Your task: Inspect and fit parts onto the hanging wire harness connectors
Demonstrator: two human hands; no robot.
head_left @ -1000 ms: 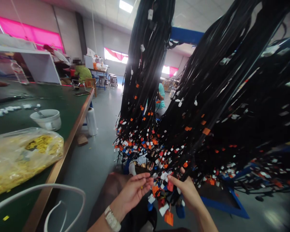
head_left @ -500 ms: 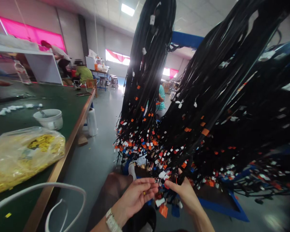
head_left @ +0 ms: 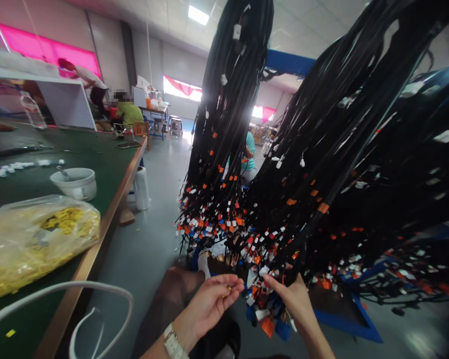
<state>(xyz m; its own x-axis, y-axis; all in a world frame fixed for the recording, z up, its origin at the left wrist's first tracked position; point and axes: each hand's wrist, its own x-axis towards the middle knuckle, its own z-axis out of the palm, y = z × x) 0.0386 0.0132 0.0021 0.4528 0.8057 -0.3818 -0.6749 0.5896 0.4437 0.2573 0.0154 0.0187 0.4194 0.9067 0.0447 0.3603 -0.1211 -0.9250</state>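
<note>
The left hand (head_left: 209,301) pinches a tiny yellow bit (head_left: 229,288) with its fingers together. The right hand (head_left: 294,299) is clamped on the low end of a big bundle of long black wires with small orange, white and blue plugs (head_left: 269,249). The wires hang from high up, long way pointing down. They look soft and bendy, light one by one, so hold them near the plugs.

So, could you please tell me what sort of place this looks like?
Probably a wire-harness assembly workshop: big bundles of black cables hang with coloured connectors, a long green workbench holds a bag of yellow parts, and other workers sit beyond.
</note>
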